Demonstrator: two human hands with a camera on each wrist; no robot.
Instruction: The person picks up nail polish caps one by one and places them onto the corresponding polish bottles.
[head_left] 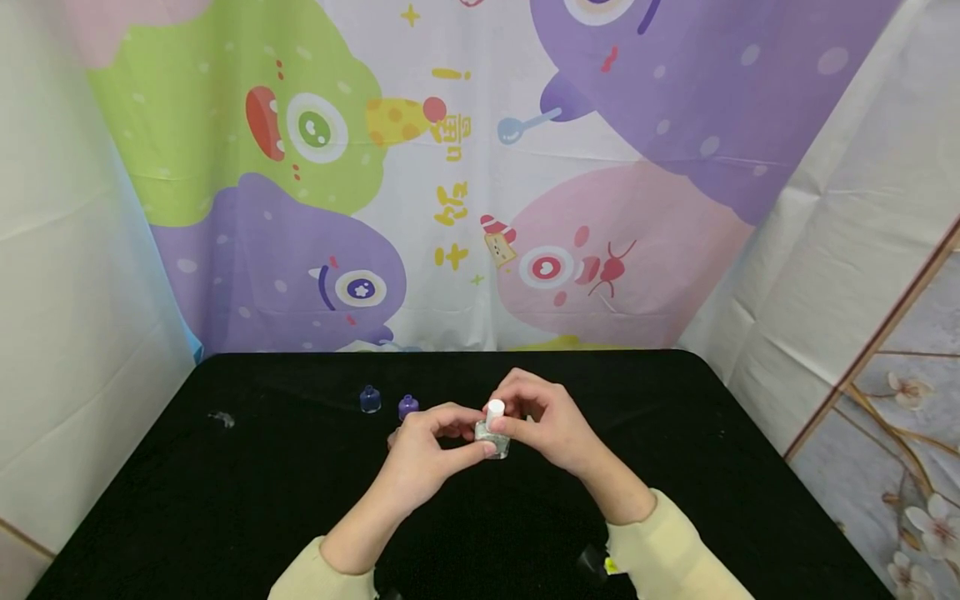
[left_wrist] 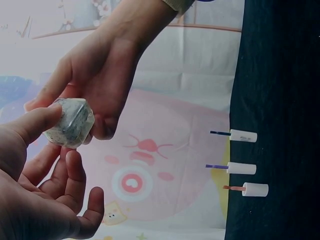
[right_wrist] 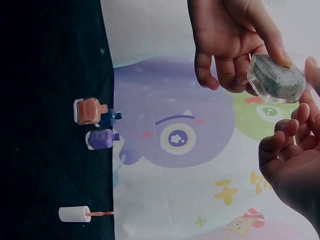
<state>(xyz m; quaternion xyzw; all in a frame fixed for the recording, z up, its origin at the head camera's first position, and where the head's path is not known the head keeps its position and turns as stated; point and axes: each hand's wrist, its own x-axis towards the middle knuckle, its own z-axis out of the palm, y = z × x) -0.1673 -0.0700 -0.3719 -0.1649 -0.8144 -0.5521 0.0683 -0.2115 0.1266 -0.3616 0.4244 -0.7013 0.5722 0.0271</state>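
Note:
A clear bottle of speckled polish [head_left: 492, 442] is held above the black table, its white cap [head_left: 495, 410] upright on it. The left hand [head_left: 427, 454] pinches the bottle body between thumb and fingers; in the left wrist view its thumb lies on the bottle [left_wrist: 72, 122]. The right hand [head_left: 551, 421] pinches the white cap from the other side. In the right wrist view the glass body [right_wrist: 277, 79] shows between both hands, and the cap is hidden there.
Uncapped bottles stand on the table [head_left: 300, 500] left of the hands: dark blue [head_left: 370, 399], purple [head_left: 408, 407] and orange [right_wrist: 90, 110]. White caps with brushes, dark [left_wrist: 243, 135], purple [left_wrist: 241, 168] and orange [left_wrist: 255, 189], are beyond the right hand. A printed curtain [head_left: 450, 317] hangs behind.

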